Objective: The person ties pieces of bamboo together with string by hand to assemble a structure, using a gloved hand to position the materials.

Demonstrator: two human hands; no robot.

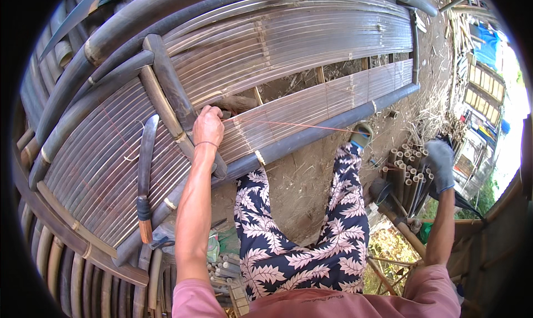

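My left hand (208, 130) is closed at the inner end of a dark bamboo crosspiece (171, 73), pinching a thin red string (300, 126). From there the string runs taut to the right, over the narrow slatted strip (333, 98), toward my right foot (361, 134). Whether it goes on beyond the foot I cannot tell. Wearing a grey glove, my right hand (440, 161) is held out to the right above a bundle of cut bamboo tubes (408, 171); its fingers are blurred. A machete (147, 157) with a wooden-ended handle lies on the left slatted panel (89, 168).
A thick bamboo rail (311, 136) borders the near side of the slatted frame. Another curved pole (161, 7) crosses the far side, with a saw blade (72, 23) beyond it. Bamboo scraps (438, 96) litter the ground at right. A plastic bag (162, 236) lies below the machete.
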